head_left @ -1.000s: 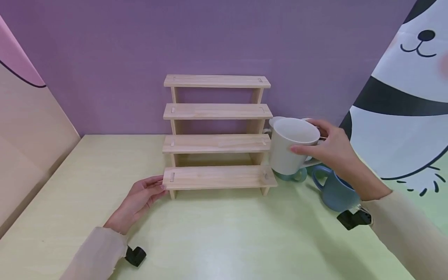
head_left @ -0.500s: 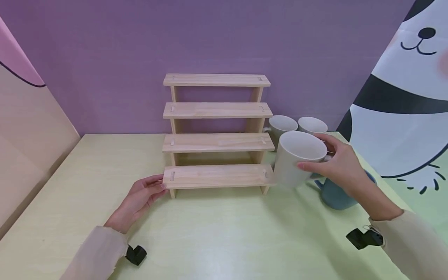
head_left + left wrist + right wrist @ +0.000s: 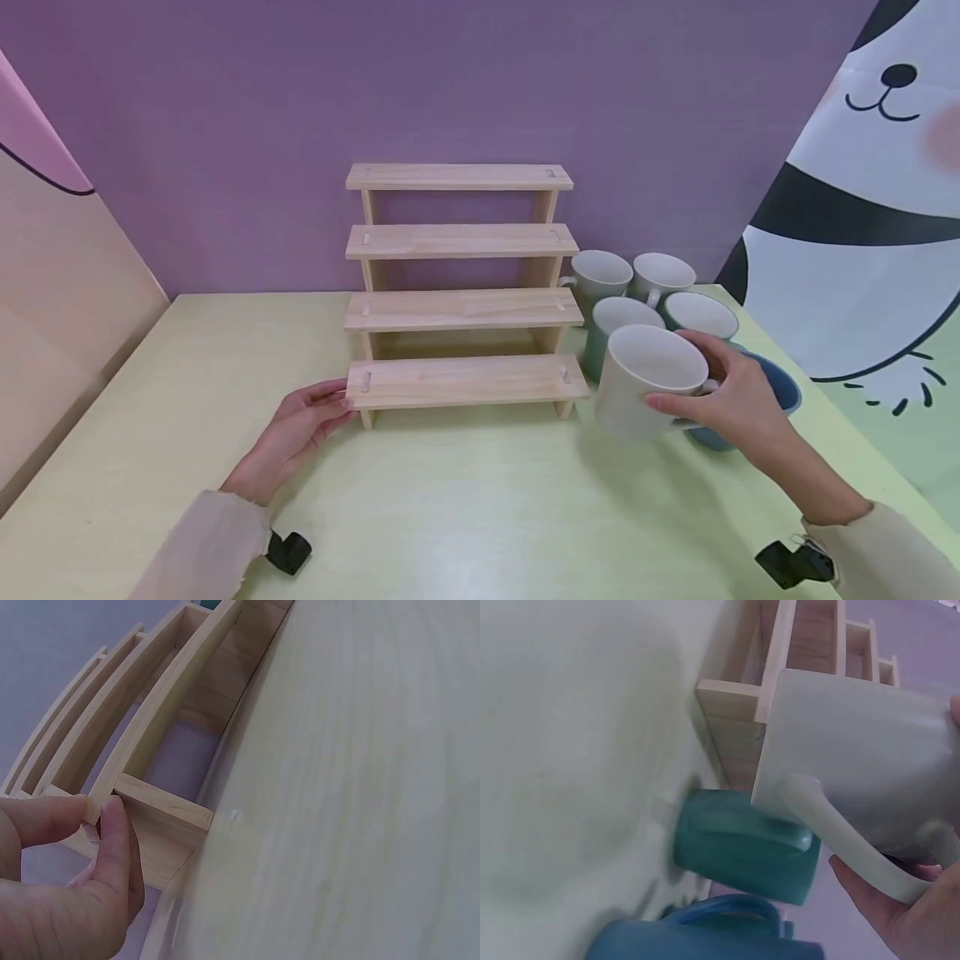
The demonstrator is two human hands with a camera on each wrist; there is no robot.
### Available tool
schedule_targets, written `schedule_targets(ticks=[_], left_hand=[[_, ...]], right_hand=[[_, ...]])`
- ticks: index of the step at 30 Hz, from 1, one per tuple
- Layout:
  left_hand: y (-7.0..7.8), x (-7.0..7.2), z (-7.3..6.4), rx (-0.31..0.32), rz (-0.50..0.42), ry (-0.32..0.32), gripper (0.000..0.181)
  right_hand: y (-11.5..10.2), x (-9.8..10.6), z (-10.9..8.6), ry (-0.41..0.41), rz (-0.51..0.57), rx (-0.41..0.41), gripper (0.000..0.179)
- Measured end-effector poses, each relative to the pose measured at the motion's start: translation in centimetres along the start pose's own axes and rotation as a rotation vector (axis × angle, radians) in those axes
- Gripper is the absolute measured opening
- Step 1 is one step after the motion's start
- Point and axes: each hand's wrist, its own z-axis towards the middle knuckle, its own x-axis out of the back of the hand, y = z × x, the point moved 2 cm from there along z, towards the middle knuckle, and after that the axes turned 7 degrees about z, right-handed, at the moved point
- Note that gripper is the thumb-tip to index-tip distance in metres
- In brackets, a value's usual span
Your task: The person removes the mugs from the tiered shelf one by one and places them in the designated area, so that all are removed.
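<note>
A pale wooden four-step display shelf [image 3: 465, 382] stands against the back of the table. At the left end of its lowest board, my left hand [image 3: 288, 429] pinches the corner between thumb and finger; the left wrist view shows this wooden corner [image 3: 97, 799] close up. My right hand [image 3: 738, 400] holds a white mug [image 3: 637, 392] upright, thumb on the near side near the rim and fingers behind, around its handle side. The mug hangs above the table, just right of the lowest step. Its handle [image 3: 840, 840] shows in the right wrist view, beside the palm.
Several mugs cluster right of the shelf: white ones [image 3: 600, 275] at the back, a green mug [image 3: 739, 844] close behind the held one, and a blue mug [image 3: 783, 387] partly hidden by my right hand. A purple wall [image 3: 262, 125] rises behind.
My right hand has drawn the white mug toward me and slightly right, away from the other mugs, uncovering them. The left hand stays at the shelf corner.
</note>
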Motion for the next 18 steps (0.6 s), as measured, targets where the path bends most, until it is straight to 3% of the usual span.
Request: schedule_targets(ticks=[9,18], left_hand=[[-0.1,-0.1,0.0,0.013,-0.006,0.0,0.054],[0.1,0.0,-0.1,0.01,-0.002,-0.009,0.055]], right_hand=[[1.6,-0.1,-0.9,0.041,0.014,0.042,0.08],[2.8,-0.9,-1.1,0.048,0.005,0.017,0.083]])
